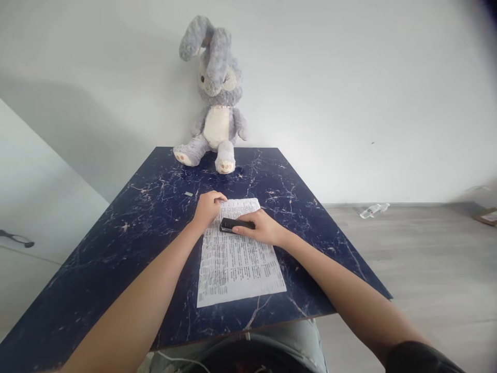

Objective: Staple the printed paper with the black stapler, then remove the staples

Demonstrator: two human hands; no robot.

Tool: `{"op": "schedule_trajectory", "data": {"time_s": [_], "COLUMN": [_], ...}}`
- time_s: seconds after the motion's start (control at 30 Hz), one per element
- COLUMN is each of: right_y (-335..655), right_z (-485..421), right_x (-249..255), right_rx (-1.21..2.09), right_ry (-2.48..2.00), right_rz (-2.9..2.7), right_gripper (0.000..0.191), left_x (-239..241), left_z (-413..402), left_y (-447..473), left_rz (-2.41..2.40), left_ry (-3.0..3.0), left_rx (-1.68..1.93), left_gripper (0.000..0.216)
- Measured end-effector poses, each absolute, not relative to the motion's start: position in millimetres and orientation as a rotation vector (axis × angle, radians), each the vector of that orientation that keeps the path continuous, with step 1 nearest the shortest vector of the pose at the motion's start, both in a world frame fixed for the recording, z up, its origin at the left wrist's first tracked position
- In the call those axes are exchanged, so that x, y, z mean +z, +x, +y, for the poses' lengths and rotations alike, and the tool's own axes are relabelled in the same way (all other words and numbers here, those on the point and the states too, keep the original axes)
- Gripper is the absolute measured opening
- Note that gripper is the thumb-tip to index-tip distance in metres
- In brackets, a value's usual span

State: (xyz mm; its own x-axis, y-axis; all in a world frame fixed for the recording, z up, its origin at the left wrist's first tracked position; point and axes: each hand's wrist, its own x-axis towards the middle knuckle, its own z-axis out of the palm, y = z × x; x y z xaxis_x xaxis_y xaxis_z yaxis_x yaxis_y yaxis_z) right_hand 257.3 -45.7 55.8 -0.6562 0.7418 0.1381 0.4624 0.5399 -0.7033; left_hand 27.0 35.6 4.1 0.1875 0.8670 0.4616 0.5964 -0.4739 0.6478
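A printed sheet of paper (243, 269) lies on the dark blue marble-patterned table, its long side running away from me. My left hand (209, 207) is at the sheet's far left corner, fingers bent and closed on the paper's edge; the thumb is partly hidden. In my right hand (264, 227) is a black stapler (230, 224), held from its right end over the upper part of the sheet. The stapler points left, towards my left hand, and hides some of the print.
A grey plush rabbit (217, 124) sits at the table's (155, 217) far edge against the white wall. A small pale scrap (188, 194) lies left of the sheet. On the floor to the right is a clear plastic item (374, 210). A dark handle (16, 238) shows at left.
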Motion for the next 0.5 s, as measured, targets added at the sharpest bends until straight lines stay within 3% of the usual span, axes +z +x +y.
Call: {"op": "schedule_trajectory", "data": {"time_s": [0.2, 0.5], "right_y": [257, 271], "right_z": [-48, -37], "right_x": [57, 51], "right_rx": [0.75, 0.696], "right_ry": [-0.943, -0.979], "right_rz": [-2.392, -2.423], "right_gripper": [0.026, 0.031], "left_x": [5, 23], "left_z": [37, 19], "left_y": [27, 34], "left_rz": [1.374, 1.258], "left_ry": [2.155, 1.95], "left_rx": [1.152, 1.463], "left_gripper": [0.036, 0.034]}}
